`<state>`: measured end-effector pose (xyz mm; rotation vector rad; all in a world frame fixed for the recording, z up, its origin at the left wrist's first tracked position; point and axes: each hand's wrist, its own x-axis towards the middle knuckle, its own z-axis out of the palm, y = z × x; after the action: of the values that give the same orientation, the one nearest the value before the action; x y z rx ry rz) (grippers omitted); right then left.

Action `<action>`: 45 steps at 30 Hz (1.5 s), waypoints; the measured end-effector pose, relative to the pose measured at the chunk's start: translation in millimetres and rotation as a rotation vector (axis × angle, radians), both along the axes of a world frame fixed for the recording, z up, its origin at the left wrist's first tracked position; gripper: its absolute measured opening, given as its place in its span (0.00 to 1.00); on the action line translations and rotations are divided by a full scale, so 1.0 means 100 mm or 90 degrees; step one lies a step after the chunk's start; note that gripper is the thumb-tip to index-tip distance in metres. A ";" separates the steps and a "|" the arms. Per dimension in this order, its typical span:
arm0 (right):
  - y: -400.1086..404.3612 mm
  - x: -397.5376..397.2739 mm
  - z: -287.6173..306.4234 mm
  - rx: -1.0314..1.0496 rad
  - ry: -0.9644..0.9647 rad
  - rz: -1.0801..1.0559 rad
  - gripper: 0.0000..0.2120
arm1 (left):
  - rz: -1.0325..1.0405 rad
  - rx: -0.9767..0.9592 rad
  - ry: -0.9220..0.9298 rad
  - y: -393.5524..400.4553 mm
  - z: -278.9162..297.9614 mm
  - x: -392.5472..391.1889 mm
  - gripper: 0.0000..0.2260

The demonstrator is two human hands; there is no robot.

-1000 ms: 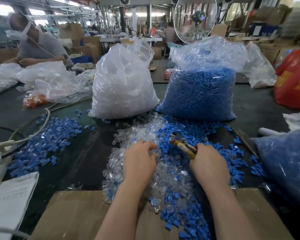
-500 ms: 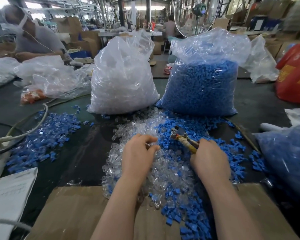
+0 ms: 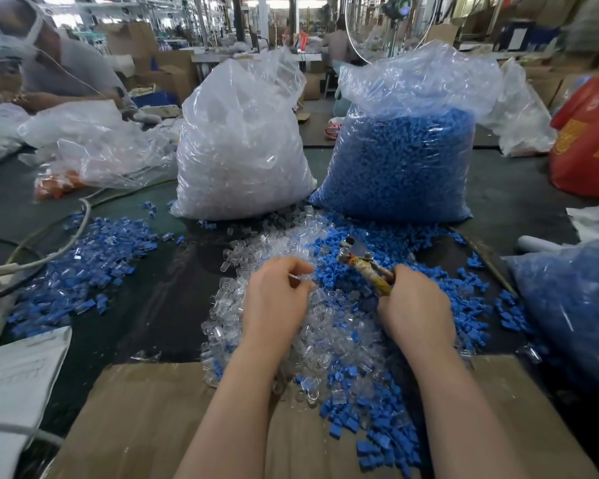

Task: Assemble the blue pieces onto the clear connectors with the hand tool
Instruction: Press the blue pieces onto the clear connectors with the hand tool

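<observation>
A: What are the hands doing?

B: The left hand (image 3: 276, 295) curls over the loose heap of small clear plastic connectors (image 3: 329, 326), pinching one at its fingertips. The right hand (image 3: 414, 307) grips the yellow-handled metal hand tool (image 3: 365, 267), whose head points far-left.

A: And the small blue plastic pieces (image 3: 388, 247)?

B: Scattered right of the clear heap, near the tall clear bag of blue pieces (image 3: 402, 160).

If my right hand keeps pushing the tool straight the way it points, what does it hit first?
Probably the loose blue plastic pieces just beyond the metal head of the yellow-handled hand tool in the right hand; farther on stands the clear bag of blue pieces. Depth is unclear.
</observation>
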<state>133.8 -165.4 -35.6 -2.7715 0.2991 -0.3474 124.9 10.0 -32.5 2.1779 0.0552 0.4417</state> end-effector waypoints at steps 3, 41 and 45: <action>-0.01 0.01 0.01 0.071 -0.023 0.006 0.08 | 0.004 -0.035 -0.017 -0.01 0.01 0.00 0.08; 0.33 -0.14 0.15 0.671 -0.232 0.286 0.08 | -0.089 -0.521 -0.018 -0.19 0.16 -0.04 0.05; 0.35 -0.13 0.14 0.662 -0.258 0.279 0.09 | -0.087 -0.549 0.002 -0.21 0.18 -0.06 0.04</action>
<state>120.5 -130.7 -21.2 -1.6324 -0.1938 -0.4542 119.3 -11.5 -14.1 1.3236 0.0795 0.2628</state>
